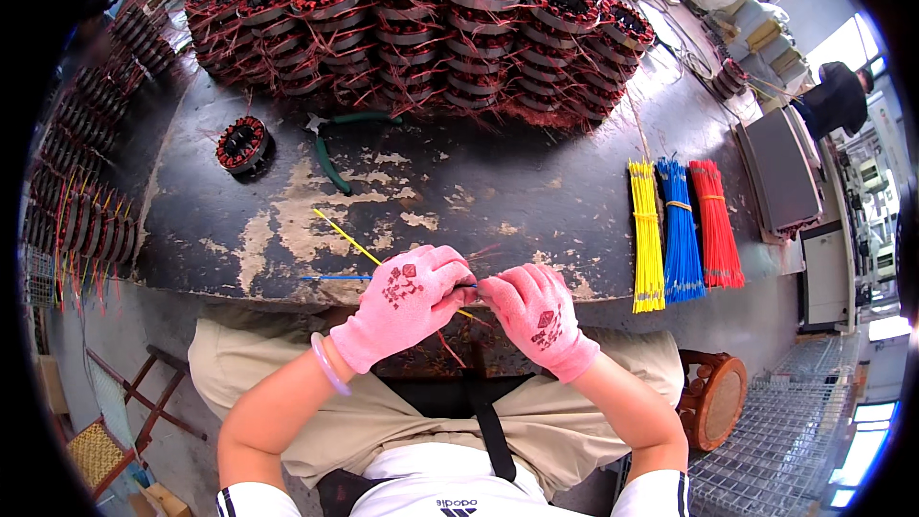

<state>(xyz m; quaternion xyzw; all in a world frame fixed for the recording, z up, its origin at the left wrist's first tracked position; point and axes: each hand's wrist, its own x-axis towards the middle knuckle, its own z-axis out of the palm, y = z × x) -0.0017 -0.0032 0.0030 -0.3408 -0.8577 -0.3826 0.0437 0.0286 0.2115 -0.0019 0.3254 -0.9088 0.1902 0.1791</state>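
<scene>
1. Head view, hands: left hand [407, 297] in a pink glove is pinched on a yellow wire [349, 242] that slants up and away over the workbench [479, 191]; right hand [538, 311], gloved the same, has its fingertips closed on the fine copper leads [483, 254] between the two hands, at the bench's near edge.
2. Head view, the piece: a blue wire [335, 278] lies flat just left of the left hand. What the leads belong to sits in the lap, mostly hidden under the hands.
3. Step, as I judge it: joining or sleeving a coloured wire onto a copper lead. The next move calls for a steady pinch and fine alignment of the wire ends.
4. Head view, surroundings: yellow, blue and red wire bundles [682, 230] lie to the right, well apart; green-handled pliers [335, 144] and a single wound stator [241, 144] lie beyond, before a stacked heap of stators [421, 19].
</scene>
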